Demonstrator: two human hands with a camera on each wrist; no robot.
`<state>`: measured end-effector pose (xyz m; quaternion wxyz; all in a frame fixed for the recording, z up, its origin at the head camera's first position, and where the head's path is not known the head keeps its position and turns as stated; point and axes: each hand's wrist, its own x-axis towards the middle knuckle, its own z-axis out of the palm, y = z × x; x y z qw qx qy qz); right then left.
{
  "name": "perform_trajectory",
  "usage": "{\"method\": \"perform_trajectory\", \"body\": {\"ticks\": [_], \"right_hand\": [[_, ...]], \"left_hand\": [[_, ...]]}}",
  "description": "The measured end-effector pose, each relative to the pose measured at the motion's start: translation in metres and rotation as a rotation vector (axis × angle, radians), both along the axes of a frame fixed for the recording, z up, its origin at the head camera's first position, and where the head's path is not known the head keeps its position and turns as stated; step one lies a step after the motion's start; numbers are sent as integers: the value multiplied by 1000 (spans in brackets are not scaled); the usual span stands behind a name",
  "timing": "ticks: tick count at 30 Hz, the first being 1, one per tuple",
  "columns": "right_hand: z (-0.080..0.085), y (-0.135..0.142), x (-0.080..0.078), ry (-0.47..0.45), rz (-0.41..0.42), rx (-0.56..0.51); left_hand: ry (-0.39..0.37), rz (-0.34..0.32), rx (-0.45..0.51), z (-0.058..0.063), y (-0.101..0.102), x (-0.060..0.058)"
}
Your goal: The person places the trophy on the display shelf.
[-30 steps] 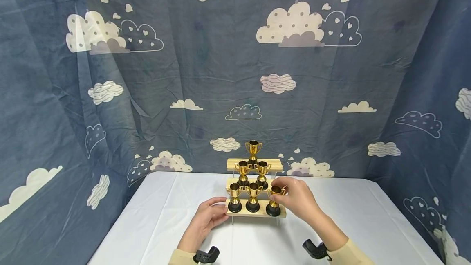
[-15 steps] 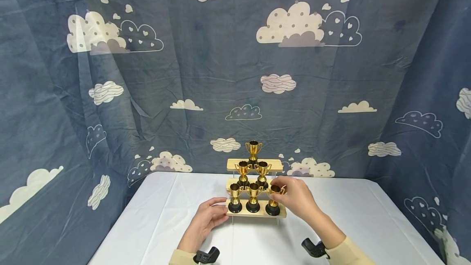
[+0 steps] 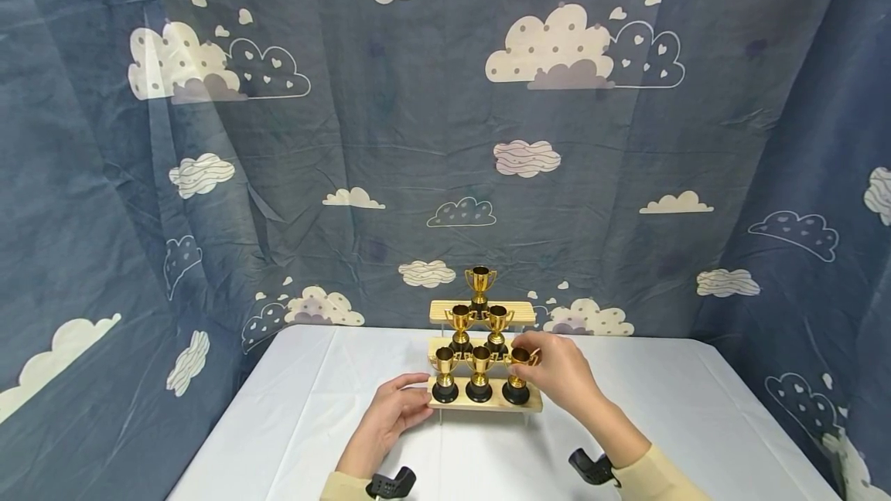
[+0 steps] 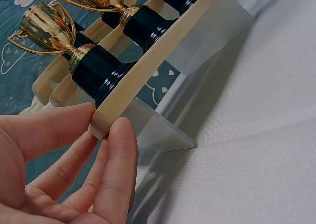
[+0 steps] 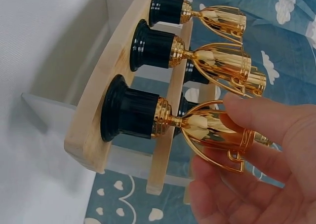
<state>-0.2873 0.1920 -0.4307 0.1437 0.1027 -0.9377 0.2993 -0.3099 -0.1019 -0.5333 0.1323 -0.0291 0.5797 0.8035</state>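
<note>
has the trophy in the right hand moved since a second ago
Yes, slightly. The trophy held by the right hand has settled a little lower and left on the bottom shelf, toward its neighbour.

table [image 3: 313, 408]: white cloth, bare at left | backdrop [image 3: 390, 145]: dark blue drape with cloud print, hung behind and at both sides | wrinkled folds visible
</note>
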Motion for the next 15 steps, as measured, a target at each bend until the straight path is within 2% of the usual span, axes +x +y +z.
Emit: {"method": "perform_trajectory", "body": {"ticks": [15], "right_hand": [[-5,-1,-1,39,-21,15]], "left_hand": [[7,8,2,-1,1,-1]]}}
